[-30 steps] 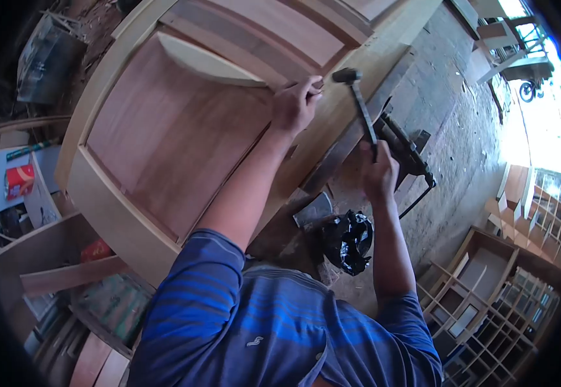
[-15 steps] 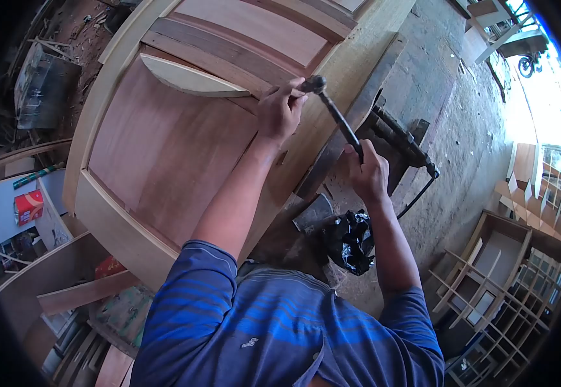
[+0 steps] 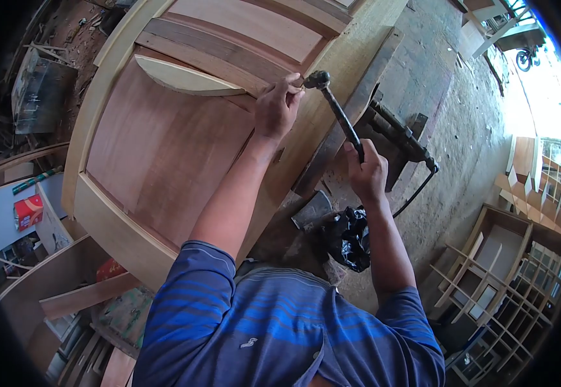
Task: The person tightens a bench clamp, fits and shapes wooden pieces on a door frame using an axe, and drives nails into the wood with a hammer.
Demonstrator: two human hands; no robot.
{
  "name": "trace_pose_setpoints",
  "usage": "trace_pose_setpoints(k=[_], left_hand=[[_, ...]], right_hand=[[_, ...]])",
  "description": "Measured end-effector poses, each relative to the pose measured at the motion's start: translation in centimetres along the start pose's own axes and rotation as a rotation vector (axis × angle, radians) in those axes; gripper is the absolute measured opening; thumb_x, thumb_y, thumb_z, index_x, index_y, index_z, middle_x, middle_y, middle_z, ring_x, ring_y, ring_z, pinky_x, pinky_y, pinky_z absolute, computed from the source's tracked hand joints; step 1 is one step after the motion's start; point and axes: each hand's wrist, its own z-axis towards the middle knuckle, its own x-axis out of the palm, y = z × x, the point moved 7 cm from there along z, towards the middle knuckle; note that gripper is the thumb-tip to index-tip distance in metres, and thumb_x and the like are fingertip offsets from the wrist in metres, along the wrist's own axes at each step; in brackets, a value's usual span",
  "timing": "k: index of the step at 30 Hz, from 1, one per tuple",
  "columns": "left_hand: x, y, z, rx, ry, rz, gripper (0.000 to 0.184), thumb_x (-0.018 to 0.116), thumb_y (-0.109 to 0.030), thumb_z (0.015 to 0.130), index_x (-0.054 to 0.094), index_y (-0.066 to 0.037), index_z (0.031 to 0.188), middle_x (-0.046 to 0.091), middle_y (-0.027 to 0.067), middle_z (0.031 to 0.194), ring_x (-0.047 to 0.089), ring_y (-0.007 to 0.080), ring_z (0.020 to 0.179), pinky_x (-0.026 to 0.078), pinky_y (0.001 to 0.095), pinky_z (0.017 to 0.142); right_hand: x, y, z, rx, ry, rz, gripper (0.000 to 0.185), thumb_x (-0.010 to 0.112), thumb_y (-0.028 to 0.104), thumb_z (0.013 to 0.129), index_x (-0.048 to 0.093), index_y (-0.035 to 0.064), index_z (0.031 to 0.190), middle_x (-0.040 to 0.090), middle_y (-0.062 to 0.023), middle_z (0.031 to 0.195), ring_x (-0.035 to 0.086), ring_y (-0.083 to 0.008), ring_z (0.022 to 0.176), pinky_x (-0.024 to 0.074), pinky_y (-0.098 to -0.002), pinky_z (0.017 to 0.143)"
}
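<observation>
My right hand is wrapped round the black handle of a hammer. The hammer's head is close to the fingertips of my left hand. Those left fingers are pinched together at the inner edge of a wooden panel door; whatever they hold is too small to make out. Left of that hand, a pale curved wood piece lies on the door, along a darker cross rail. The door rests on a workbench.
A metal vise is mounted at the bench edge, right of the door. Below it hangs or lies a crumpled black plastic bag. Wooden lattice frames stand at the lower right. Scrap boards and a red packet are at left.
The hammer head has shifted slightly up and turned a little near my left fingertips. Both hands keep nearly the same place and grip. The view has moved slightly.
</observation>
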Motion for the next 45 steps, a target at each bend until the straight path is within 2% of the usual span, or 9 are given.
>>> trace_pose_setpoints(k=[15,18,22,27,30,31,38,42,45], left_hand=[[0.4,0.3,-0.2,-0.029,0.059,0.015,0.051,0.081,-0.015,0.094,0.064,-0.015,0.141,0.080,-0.0012,0.092,0.076,0.0270,0.097,0.057,0.0454,0.093],[0.3,0.2,0.0,-0.034,0.073,0.029,0.051,0.084,-0.016,0.093,0.066,-0.014,0.140,0.081,0.0019,0.092,0.077,0.0287,0.094,0.060,0.0441,0.087],[-0.3,-0.5,0.4,-0.021,0.055,-0.002,0.059,0.074,-0.006,0.094,0.059,-0.012,0.151,0.080,0.0030,0.097,0.077,0.0285,0.095,0.060,0.0422,0.087],[-0.3,0.5,0.2,-0.060,-0.064,-0.080,0.066,0.052,0.008,0.094,0.051,-0.005,0.158,0.076,0.0145,0.123,0.074,0.0302,0.109,0.059,0.0425,0.095],[0.2,1.2,0.0,-0.086,-0.015,-0.118,0.060,0.046,0.009,0.097,0.052,-0.004,0.156,0.071,0.0200,0.131,0.071,0.0314,0.116,0.058,0.0438,0.101],[0.3,1.3,0.1,-0.082,-0.027,-0.115,0.059,0.047,0.009,0.097,0.053,-0.004,0.155,0.072,0.0196,0.130,0.071,0.0324,0.116,0.057,0.0444,0.102],[0.0,1.2,0.1,-0.109,-0.022,-0.118,0.055,0.044,0.010,0.099,0.055,-0.003,0.152,0.072,0.0192,0.126,0.072,0.0332,0.115,0.057,0.0452,0.102],[0.2,1.4,-0.1,-0.069,-0.062,-0.139,0.052,0.040,0.010,0.102,0.055,-0.002,0.151,0.072,0.0199,0.126,0.072,0.0310,0.113,0.057,0.0440,0.103],[-0.2,1.3,0.3,-0.115,-0.048,-0.130,0.052,0.040,0.009,0.102,0.055,-0.002,0.151,0.073,0.0195,0.125,0.073,0.0311,0.112,0.057,0.0442,0.102]], right_hand=[[-2.0,2.4,0.4,0.028,0.006,0.107,0.026,0.072,0.028,0.106,0.064,0.0064,0.094,0.066,-0.0215,0.072,0.070,-0.0461,0.068,0.0518,-0.0512,0.060],[-0.9,1.8,0.5,-0.056,0.002,0.039,0.026,0.072,0.029,0.106,0.064,0.0064,0.095,0.067,-0.0217,0.072,0.070,-0.0463,0.069,0.0522,-0.0516,0.061],[-0.6,1.3,0.8,-0.008,0.106,-0.087,0.025,0.073,0.029,0.105,0.064,0.0063,0.099,0.066,-0.0216,0.069,0.070,-0.0462,0.068,0.0528,-0.0515,0.061],[-2.7,2.4,0.0,0.055,-0.099,0.128,0.028,0.073,0.033,0.106,0.066,0.0064,0.100,0.067,-0.0215,0.073,0.069,-0.0458,0.066,0.0532,-0.0496,0.060],[0.7,0.5,0.0,-0.113,0.014,-0.045,0.028,0.073,0.033,0.106,0.066,0.0065,0.100,0.067,-0.0218,0.073,0.069,-0.0457,0.067,0.0535,-0.0496,0.061],[1.8,0.0,0.2,-0.071,0.147,-0.209,0.029,0.073,0.034,0.106,0.066,0.0065,0.102,0.067,-0.0229,0.074,0.070,-0.0461,0.069,0.0537,-0.0505,0.061],[-2.7,2.8,-0.8,-0.055,-0.167,0.191,0.016,0.074,0.019,0.105,0.065,0.0064,0.104,0.061,-0.0166,0.065,0.066,-0.0332,0.056,0.0508,-0.0394,0.056],[0.6,-0.2,0.6,-0.119,0.140,-0.297,0.025,0.074,0.030,0.106,0.064,0.0064,0.103,0.064,-0.0195,0.067,0.069,-0.0427,0.064,0.0530,-0.0470,0.060],[-2.5,2.7,1.6,-0.070,0.056,-0.111,0.030,0.075,0.034,0.105,0.064,0.0058,0.103,0.064,-0.0224,0.068,0.069,-0.0455,0.067,0.0525,-0.0500,0.061]])
